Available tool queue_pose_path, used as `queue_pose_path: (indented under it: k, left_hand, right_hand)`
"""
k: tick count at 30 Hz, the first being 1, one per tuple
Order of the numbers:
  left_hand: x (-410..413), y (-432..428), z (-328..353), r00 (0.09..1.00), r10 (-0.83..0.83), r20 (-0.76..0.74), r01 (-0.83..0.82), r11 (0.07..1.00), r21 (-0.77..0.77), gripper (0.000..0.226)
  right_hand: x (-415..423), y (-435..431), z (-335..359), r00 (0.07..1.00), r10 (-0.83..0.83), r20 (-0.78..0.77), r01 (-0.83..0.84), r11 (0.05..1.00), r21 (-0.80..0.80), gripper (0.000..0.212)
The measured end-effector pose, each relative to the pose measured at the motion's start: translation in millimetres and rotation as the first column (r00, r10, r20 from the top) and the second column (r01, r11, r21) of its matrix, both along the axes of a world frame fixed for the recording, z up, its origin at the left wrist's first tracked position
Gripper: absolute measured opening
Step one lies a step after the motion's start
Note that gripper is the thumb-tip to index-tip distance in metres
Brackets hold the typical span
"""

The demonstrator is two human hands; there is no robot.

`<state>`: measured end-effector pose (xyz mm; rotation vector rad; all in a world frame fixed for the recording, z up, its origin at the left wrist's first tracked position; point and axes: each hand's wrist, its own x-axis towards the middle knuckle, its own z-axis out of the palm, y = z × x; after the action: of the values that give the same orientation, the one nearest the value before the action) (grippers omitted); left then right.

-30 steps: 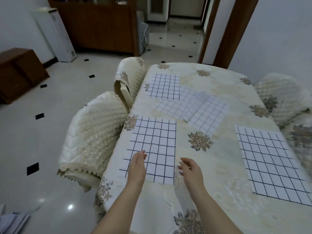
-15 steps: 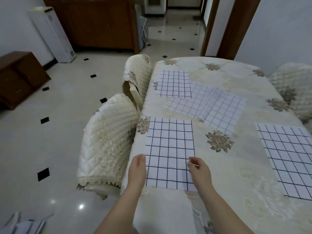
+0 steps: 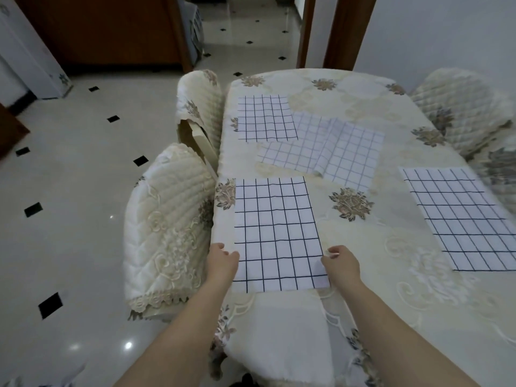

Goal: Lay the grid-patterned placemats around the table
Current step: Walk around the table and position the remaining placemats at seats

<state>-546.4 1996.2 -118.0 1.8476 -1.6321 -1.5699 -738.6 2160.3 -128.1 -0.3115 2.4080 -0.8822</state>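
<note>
Your nearest placemat [image 3: 275, 233] lay flat by the left rim of the table [image 3: 371, 297], and your two hands flanked its near end. Your left hand [image 3: 223, 263] rested against its left edge with fingers loose and the thumb just over the cloth. Your right hand [image 3: 341, 264] sat at its right near corner with fingers curled, though I couldn't tell whether they pinched it.

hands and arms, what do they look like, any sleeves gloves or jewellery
Both forearms are bare as far as the picture's lower edge, with no sleeve in view. The left hand and the right hand wear no gloves, and no watch, bracelet or ring shows on either.
</note>
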Motion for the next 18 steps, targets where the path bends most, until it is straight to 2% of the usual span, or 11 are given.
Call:
queue_pose_path:
  k: [6, 12, 18]
  left_hand:
    - [-3, -6, -9, 0.999, 0.016, 0.042, -0.017, 0.999, 0.028, 0.035]
    - [-3, -16, -19, 0.994, 0.101, 0.035, -0.100, 0.994, -0.046, 0.028]
    - [-6, -30, -31, 0.993, 0.104, 0.054, -0.099, 0.991, -0.092, 0.025]
  right_hand:
    - [-5, -1, -9, 1.000, -0.006, -0.023, 0.008, 0.999, 0.047, 0.010]
    - [-6, -8, -11, 1.000, -0.027, -0.013, 0.027, 0.999, 0.019, 0.007]
    - [-10, -17, -9, 1.000, -0.013, -0.007, 0.013, 1.000, 0.007, 0.003]
